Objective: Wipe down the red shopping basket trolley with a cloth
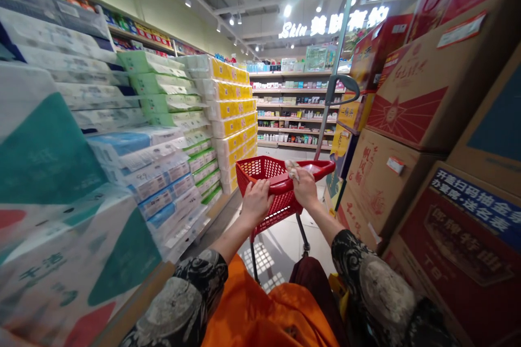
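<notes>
A red plastic shopping cart [266, 165] with grey legs stands directly in front of me. My left hand [257, 200] is closed over the left part of its red handle [280, 187], fingers curled on top. At the right part of the handle, my right hand [304, 187] is closed around a crumpled whitish cloth or tissue [291, 168], pressed close to the red rim. Part of the cloth is hidden by the fingers. A thin pole with a grey loop handle [344, 89] rises behind the cart's right side; its lower end is hidden.
Stacked paper packs [163, 173] line the left, with yellow-and-white packs [230, 103] farther on. On the right, cardboard cartons [402, 97] are piled high, close to my right arm. Shelves of small products [293, 102] stand across the far end. A tiled floor [280, 249] shows below the cart.
</notes>
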Available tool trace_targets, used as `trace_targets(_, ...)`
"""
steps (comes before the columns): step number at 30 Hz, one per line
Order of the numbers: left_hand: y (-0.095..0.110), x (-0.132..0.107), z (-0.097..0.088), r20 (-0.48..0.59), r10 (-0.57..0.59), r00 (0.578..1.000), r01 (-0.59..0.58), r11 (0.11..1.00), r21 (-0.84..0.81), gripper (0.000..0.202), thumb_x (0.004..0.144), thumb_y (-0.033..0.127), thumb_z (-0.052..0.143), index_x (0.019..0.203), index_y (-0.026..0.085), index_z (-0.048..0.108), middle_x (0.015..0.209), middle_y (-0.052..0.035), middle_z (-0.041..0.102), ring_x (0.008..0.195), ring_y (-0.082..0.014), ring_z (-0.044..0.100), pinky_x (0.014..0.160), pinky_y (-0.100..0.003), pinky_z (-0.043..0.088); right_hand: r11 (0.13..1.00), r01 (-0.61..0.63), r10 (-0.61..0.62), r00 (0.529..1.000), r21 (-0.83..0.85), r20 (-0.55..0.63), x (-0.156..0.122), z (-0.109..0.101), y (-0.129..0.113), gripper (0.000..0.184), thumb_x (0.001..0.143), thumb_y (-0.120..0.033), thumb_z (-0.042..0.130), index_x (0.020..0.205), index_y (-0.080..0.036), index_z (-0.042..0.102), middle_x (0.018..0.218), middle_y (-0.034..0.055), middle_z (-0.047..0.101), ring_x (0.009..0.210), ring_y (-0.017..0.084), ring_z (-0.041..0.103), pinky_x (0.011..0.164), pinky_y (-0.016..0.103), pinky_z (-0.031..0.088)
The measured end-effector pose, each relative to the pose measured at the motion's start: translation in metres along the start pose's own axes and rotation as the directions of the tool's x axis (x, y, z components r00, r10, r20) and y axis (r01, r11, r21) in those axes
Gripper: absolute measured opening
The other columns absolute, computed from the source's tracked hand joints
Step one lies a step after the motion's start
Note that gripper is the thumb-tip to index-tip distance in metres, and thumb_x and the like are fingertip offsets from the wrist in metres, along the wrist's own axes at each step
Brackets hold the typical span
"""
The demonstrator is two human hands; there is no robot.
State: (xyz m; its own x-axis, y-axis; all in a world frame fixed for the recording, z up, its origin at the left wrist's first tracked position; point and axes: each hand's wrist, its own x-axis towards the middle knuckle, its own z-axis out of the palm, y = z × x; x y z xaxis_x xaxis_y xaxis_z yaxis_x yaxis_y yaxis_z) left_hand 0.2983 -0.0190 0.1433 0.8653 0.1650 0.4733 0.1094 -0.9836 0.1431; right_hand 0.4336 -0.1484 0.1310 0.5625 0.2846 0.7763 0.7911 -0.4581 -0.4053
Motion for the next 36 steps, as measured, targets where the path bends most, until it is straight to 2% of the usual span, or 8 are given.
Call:
trace_targets(5, -0.011, 0.003, -0.003, 0.034, -0.017, 0.999, 0.020, 0.996, -0.087, 0.040, 0.087, 0.029, 0.043, 0.126, 0.018, 0.047, 0.134, -0.0093, 0.051, 0.126, -0.0194, 0.043, 0.110, -0.045, 0.023, 0.980, 0.190, -0.195, 0.978, 0.066, 0.077, -0.010, 0.007, -0.019, 0.032, 0.086, -0.020, 0.039, 0.113, -0.020, 0.057, 0.108, 0.0081, 0.066, 0.102, 0.021, 0.058, 0.094, 0.040, 0.042)
trace_targets(11, -0.025, 0.015, -0.005, 0.080, -0.058, 0.995, 0.074, 0.973, -0.218, 0.032, 0.085, 0.034, 0.048, 0.115, 0.027, 0.057, 0.126, -0.0012, 0.059, 0.117, -0.0177, 0.050, 0.107, -0.045, 0.024, 0.997, -0.017, 0.019, 0.999, 0.072, -0.032, 0.005, -0.011, 0.020, 0.031, 0.088, -0.026, 0.039, 0.110, -0.019, 0.060, 0.108, 0.0105, 0.066, 0.099, 0.022, 0.060, 0.089, 0.040, 0.047)
trace_targets(17, -0.007, 0.017, -0.001, 0.047, -0.086, 0.995, 0.094, 0.969, -0.229, 0.030, 0.085, 0.038, 0.049, 0.110, 0.027, 0.060, 0.120, 0.0000, 0.063, 0.112, -0.0169, 0.054, 0.103, -0.039, 0.028, 0.976, 0.172, -0.182, 0.981, 0.130, 0.065, -0.010, -0.004, -0.009, 0.029, 0.086, -0.020, 0.039, 0.107, -0.021, 0.059, 0.111, 0.0077, 0.065, 0.104, 0.021, 0.057, 0.096, 0.042, 0.041)
trace_targets(20, 0.007, 0.012, -0.003, 0.042, -0.103, 0.994, 0.109, 0.970, -0.218, 0.033, 0.085, 0.039, 0.049, 0.113, 0.025, 0.059, 0.125, -0.0021, 0.060, 0.117, -0.0182, 0.051, 0.104, -0.041, 0.027, 0.970, 0.210, -0.218, 0.974, 0.126, 0.056, -0.012, -0.006, -0.005, 0.028, 0.085, -0.020, 0.042, 0.108, -0.018, 0.058, 0.108, 0.0096, 0.065, 0.102, 0.022, 0.057, 0.094, 0.041, 0.042)
trace_targets(27, 0.039, -0.002, -0.002, 0.011, -0.034, 0.999, 0.036, 0.977, -0.210, 0.038, 0.087, 0.037, 0.046, 0.120, 0.021, 0.054, 0.130, -0.0050, 0.055, 0.122, -0.0175, 0.047, 0.105, -0.041, 0.027, 0.996, 0.067, -0.068, 0.998, 0.057, 0.019, 0.004, -0.021, 0.051, 0.031, 0.085, -0.026, 0.040, 0.109, -0.018, 0.059, 0.108, 0.0102, 0.065, 0.101, 0.024, 0.059, 0.091, 0.042, 0.045)
trace_targets(29, 0.039, -0.001, 0.005, 0.044, 0.007, 0.999, 0.003, 0.974, -0.227, 0.042, 0.087, 0.038, 0.045, 0.124, 0.020, 0.050, 0.134, -0.0058, 0.052, 0.125, -0.0176, 0.043, 0.107, -0.041, 0.025, 0.998, 0.024, -0.024, 1.000, 0.051, 0.005, 0.008, -0.026, 0.063, 0.032, 0.085, -0.028, 0.040, 0.109, -0.019, 0.059, 0.106, 0.0098, 0.066, 0.099, 0.024, 0.059, 0.089, 0.041, 0.046)
trace_targets(32, 0.033, 0.004, 0.019, 0.151, -0.044, 0.987, 0.076, 0.974, -0.212, 0.050, 0.088, 0.041, 0.039, 0.132, 0.018, 0.041, 0.141, -0.0094, 0.043, 0.131, -0.0209, 0.036, 0.109, -0.048, 0.022, 0.996, -0.064, 0.064, 0.998, 0.055, 0.002, 0.012, -0.035, 0.075, 0.032, 0.083, -0.029, 0.041, 0.106, -0.018, 0.060, 0.103, 0.0093, 0.067, 0.095, 0.024, 0.061, 0.085, 0.039, 0.048)
trace_targets(36, 0.033, 0.011, 0.037, 0.237, -0.069, 0.969, 0.110, 0.981, -0.160, 0.056, 0.089, 0.043, 0.032, 0.139, 0.016, 0.031, 0.148, -0.0108, 0.031, 0.137, -0.0236, 0.024, 0.110, -0.055, 0.016, 0.981, -0.187, 0.182, 0.979, 0.045, 0.086, 0.011, -0.051, 0.074, 0.031, 0.079, -0.026, 0.044, 0.104, -0.020, 0.062, 0.095, 0.0063, 0.070, 0.085, 0.022, 0.064, 0.078, 0.035, 0.049)
